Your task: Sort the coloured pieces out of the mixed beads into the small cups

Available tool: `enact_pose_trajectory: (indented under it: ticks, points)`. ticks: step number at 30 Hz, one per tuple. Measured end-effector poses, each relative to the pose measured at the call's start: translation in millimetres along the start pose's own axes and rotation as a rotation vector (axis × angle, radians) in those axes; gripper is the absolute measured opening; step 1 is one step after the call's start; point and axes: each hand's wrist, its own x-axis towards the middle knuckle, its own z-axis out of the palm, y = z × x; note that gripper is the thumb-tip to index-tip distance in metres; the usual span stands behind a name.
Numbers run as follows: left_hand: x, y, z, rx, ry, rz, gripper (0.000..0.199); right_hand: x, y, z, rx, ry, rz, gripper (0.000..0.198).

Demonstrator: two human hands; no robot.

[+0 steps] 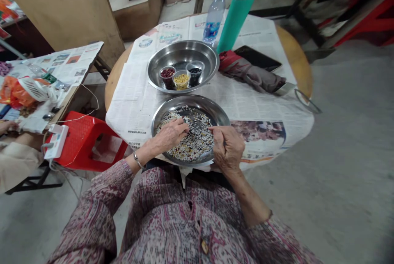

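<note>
In front of me a steel basin holds a mix of pale seeds or grains with scattered yellow, dark red and black ones. My left hand reaches over its left side, fingers curled together at the grains. At the right rim my right hand has thumb and forefinger drawn together; anything between them is too small to make out. Behind stands a second steel basin with three clear cups: dark red beans, yellow beans and black beans.
Newspaper covers the round table. At its back are a water bottle and a tall green bottle. A folded umbrella lies right, by a dark flat object. A red stool stands left, near another person's arm.
</note>
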Motion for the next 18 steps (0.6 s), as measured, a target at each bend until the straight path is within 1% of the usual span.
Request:
enact_pose_trajectory:
  ticks: [3, 8, 14, 18]
  points:
    - [-3.7, -2.3, -0.4, -0.006, 0.010, -0.015, 0.015, 0.5, -1.0, 0.0, 0.007, 0.009, -0.008, 0.026]
    - [-8.3, -6.9, 1.9, -0.022, 0.058, -0.009, 0.017, 0.8, -1.6, -0.1, -0.002, 0.005, 0.018, 0.027]
    - [-8.9, -5.4, 5.5, -0.026, 0.081, -0.024, 0.018, 0.7, -1.5, 0.2, -0.028, 0.006, 0.008, 0.027]
    - [-9.9, -5.3, 7.0, -0.036, 0.099, -0.027, 0.019, 0.8, -2.7, -0.4, 0.007, 0.002, -0.004, 0.026]
